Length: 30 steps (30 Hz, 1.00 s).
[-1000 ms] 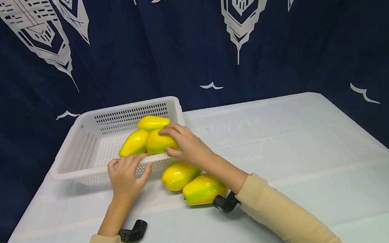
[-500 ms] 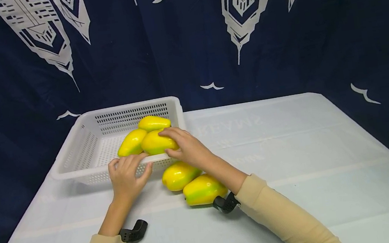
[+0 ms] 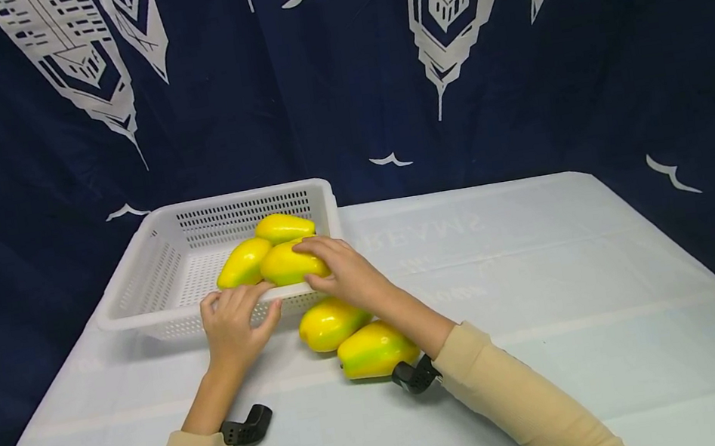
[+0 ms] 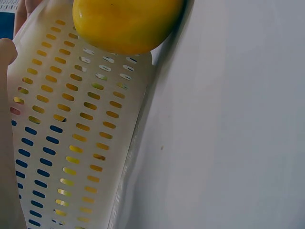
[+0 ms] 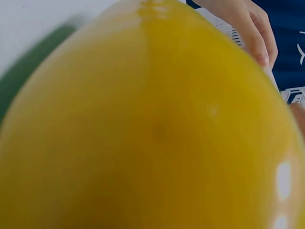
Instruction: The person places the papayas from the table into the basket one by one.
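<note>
- A navy curtain (image 3: 337,81) with white building prints hung behind a white-covered table (image 3: 579,283).
- The grasped mango (image 3: 286,266) lay inside the white basket (image 3: 168,316), near its front right corner, long axis running roughly left to right along the near rim.
- The right hand (image 3: 352,273) was nearer, thumb and fingers holding the fruit's right end; the left hand (image 3: 232,324), lower left of it, gripped the rim.
- Faint inverted lettering (image 3: 444,228) on the cover showed "REAMS"; other words were illegible.

There's room to reach into the left half of my basket (image 3: 154,318); two yellow fruits (image 3: 375,351) outside block low passage beneath my right forearm (image 3: 420,317).
</note>
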Motion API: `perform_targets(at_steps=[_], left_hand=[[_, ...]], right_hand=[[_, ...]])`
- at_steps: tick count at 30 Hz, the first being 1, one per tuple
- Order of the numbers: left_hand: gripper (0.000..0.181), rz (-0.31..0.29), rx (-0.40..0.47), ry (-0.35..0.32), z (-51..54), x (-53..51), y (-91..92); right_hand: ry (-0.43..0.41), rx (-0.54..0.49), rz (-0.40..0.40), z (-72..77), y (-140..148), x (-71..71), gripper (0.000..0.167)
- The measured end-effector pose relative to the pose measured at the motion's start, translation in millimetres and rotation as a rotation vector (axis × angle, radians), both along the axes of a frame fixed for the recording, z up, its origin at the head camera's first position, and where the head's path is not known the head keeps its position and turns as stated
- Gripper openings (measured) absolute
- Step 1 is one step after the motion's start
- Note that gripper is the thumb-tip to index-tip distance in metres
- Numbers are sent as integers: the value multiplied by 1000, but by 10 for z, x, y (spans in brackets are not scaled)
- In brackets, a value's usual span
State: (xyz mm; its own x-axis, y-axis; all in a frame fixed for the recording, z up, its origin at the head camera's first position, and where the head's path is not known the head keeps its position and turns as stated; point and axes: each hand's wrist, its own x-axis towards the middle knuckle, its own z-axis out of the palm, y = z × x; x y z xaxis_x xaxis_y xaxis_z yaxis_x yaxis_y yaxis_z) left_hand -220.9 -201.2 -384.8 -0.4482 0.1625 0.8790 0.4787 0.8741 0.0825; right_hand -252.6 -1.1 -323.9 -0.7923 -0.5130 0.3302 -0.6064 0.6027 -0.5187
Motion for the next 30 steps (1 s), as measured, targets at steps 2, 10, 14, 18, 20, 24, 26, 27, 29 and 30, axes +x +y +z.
perform_targets(at_steps=[2,10,14,18,20,24,26,27,29,30], left_hand=[[41,-1,4,8,-6,-5,0],[41,-11,15,30,-25,-20,-1],[42,-10,12,23,-14,-12,-5],[44,-6,5,10,2,-1,-7],[44,-6,3,10,2,-1,-7],[44,-7,1,13,-4,-9,-11],[42,-10,2,15,-6,-10,-8],[42,-11,5,16,-9,-11,-9],[40,-13,8,16,-11,-12,-8],[40,-12,8,14,-12,-10,-9]], right_hand=[[0,5,-4,-5,-2,1,41],[-48,-32,-21,0,24,26,41],[-89,-68,-23,12,43,41,42],[-122,-113,-13,26,63,62,42],[-134,-134,-8,29,75,76,41],[-149,-177,1,25,104,102,40],[-153,-196,5,24,121,118,40],[-155,-204,6,23,128,124,40],[-160,-218,7,24,143,139,40],[-163,-223,6,25,150,147,39]])
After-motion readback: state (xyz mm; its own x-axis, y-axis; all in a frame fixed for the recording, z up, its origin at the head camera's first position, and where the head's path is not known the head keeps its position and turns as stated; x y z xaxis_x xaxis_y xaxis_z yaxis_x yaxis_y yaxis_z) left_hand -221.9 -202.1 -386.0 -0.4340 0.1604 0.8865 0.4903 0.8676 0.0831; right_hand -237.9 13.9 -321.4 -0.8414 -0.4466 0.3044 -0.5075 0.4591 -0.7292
